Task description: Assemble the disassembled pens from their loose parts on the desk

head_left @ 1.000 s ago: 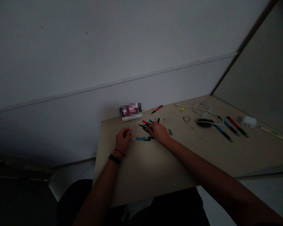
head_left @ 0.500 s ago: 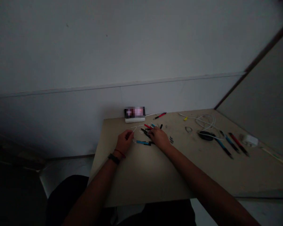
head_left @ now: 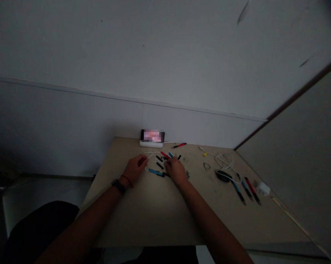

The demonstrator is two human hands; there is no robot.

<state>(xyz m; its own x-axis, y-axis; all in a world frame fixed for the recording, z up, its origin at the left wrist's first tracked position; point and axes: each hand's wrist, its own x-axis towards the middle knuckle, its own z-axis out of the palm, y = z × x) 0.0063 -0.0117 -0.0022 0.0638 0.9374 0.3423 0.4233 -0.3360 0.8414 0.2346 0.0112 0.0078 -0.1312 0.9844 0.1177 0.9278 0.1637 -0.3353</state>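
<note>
The scene is dim. My left hand [head_left: 135, 167] is closed in a pinch on a thin white rod [head_left: 149, 156], probably a pen refill, held just above the beige table [head_left: 154, 209]. My right hand [head_left: 175, 169] lies palm down over a scatter of pen parts [head_left: 162, 160] in black, red and blue; its fingers curl onto them and what they hold is hidden. A blue pen barrel [head_left: 154, 171] lies between the two hands. I wear a dark wristband and a red thread on the left wrist.
A phone [head_left: 152, 135] leans on a white block by the wall, with a red pen [head_left: 179, 146] to its right. Farther right lie a white cable [head_left: 223, 160], a dark round object [head_left: 223, 176], three assembled pens [head_left: 245, 187] and a white adapter [head_left: 263, 189]. A wall panel bounds the right side.
The camera has swung up and to the right, so the table now sits lower and tilts the other way. Both hands stay on the pen parts, scarcely moved.
</note>
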